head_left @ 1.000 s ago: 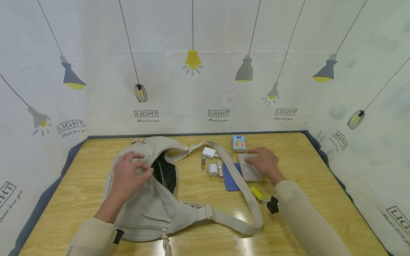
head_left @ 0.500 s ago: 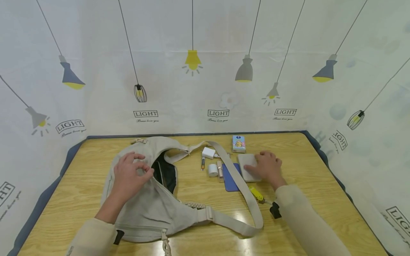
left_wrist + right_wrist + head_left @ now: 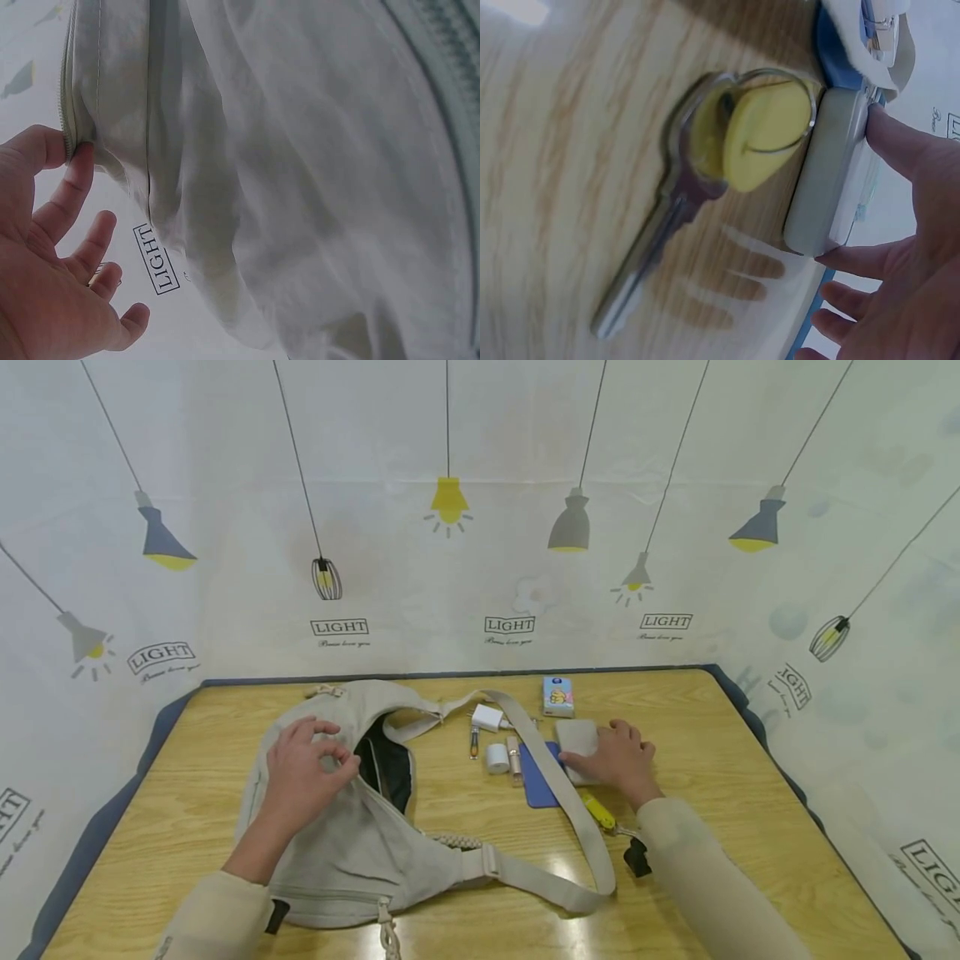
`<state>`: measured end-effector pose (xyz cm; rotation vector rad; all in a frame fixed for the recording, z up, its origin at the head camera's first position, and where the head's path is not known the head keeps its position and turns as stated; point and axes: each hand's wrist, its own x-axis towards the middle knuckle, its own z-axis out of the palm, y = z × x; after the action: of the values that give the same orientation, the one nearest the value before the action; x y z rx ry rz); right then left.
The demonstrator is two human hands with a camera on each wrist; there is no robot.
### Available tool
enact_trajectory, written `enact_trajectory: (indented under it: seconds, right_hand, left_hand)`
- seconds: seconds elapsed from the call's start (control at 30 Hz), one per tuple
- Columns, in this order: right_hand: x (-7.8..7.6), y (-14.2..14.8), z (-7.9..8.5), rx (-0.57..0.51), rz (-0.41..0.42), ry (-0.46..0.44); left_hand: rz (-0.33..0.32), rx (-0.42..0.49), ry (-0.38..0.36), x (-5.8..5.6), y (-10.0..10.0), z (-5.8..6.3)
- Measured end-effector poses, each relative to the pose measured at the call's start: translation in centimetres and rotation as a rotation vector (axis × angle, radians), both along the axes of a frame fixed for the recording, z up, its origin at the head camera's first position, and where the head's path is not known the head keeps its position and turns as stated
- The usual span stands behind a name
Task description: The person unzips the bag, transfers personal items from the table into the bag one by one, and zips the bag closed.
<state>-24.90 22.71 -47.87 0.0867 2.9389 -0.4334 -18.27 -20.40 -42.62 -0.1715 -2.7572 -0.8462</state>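
The right hand (image 3: pixel 618 758) has moved since a second ago, when it was over the slab's 1 o'clock corner; its thumb now sits at the slab's 9 o'clock edge. The left hand (image 3: pixel 307 777) and bag (image 3: pixel 337 852) look unchanged.

The slab (image 3: pixel 576 739) lies on the surface (image 3: pixel 750 827), pinched across its width between the right thumb and index finger, the other fingers loosely bent. In the left wrist view, the left thumb and index finger pinch the bag's zip edge (image 3: pixel 67 90), with the remaining fingers fanned apart.

From the slab, the small blue box (image 3: pixel 558 695) stands near at 11 o'clock, the card (image 3: pixel 529 787) just beside it at 8, the yellow tag (image 3: pixel 598 808) and its key (image 3: pixel 652 232) at 5. The strap (image 3: pixel 581 818) crosses the card. Farther off at 9 are the tube (image 3: pixel 514 760), the roll (image 3: pixel 497 757) and the clipper (image 3: pixel 474 742), with the charger (image 3: pixel 487 717) at 10. The bag, its dark mouth visible, lies well apart at 8.
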Motion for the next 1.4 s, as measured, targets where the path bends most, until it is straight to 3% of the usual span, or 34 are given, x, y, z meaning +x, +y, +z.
enact_trajectory:
  seconds: [0.4,0.67,0.97,1.4]
  right_hand:
    - [-0.15,0.41,-0.14,-0.145,-0.052,-0.013]
    - [0.14,0.54,0.34,-0.133,-0.085,-0.034]
    - [0.15,0.47,0.31,-0.093,-0.035,-0.007]
    - [-0.03,0.52,0.52,-0.114,-0.072,-0.009]
  left_hand:
    - [0.002,0.003,0.005,0.19,0.02,-0.17]
    - [0.001,0.005,0.04,0.03,-0.01,-0.65]
    - [0.009,0.014,0.017,0.16,0.14,-0.38]
    - [0.02,0.013,0.032,0.06,0.25,-0.7]
